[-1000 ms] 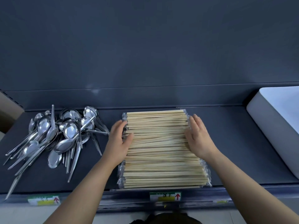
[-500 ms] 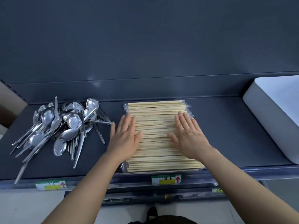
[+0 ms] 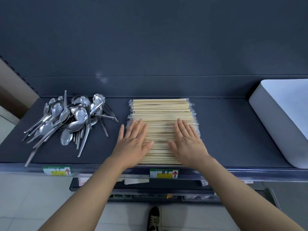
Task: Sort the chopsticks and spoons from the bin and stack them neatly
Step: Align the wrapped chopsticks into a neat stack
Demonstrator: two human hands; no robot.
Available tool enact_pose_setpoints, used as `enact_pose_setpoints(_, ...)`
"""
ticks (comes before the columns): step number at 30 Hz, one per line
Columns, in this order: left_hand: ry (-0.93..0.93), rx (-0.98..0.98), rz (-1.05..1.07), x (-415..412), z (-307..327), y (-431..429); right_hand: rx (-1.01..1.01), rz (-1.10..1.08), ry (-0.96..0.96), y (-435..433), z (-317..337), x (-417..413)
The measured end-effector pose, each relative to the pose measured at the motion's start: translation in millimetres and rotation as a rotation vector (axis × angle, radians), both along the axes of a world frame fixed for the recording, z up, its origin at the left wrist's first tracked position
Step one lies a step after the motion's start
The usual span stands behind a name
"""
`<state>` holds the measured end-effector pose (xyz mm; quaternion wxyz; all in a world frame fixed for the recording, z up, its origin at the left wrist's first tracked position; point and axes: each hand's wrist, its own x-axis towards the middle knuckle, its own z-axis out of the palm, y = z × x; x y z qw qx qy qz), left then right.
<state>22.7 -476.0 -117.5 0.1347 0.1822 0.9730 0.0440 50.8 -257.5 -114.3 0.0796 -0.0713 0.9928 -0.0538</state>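
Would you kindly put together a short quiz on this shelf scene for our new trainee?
1. True or false: the left hand and the right hand lie flat, fingers straight, on the chopsticks.
2. The spoons lie: A) left of the chopsticks, B) right of them, C) on top of them.
3. Fill in: the white bin stands at the shelf's ___ end.
Key: 1 true; 2 A; 3 right.
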Motion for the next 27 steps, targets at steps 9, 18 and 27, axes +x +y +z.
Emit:
enact_pose_setpoints(9,-0.039,0.085,0.04,18,-15,-2,0.021,0.04,-0.025,2,-12,15)
enact_pose_setpoints(18,0.113,0.72,0.505,9,-9,-10,-0.328,-0.341,-0.083,19,-9,16)
enact_pose_setpoints(27,0.187,0.776,0.566,12,-14,-8,-0.449,-0.316,0.137,15,-15,22)
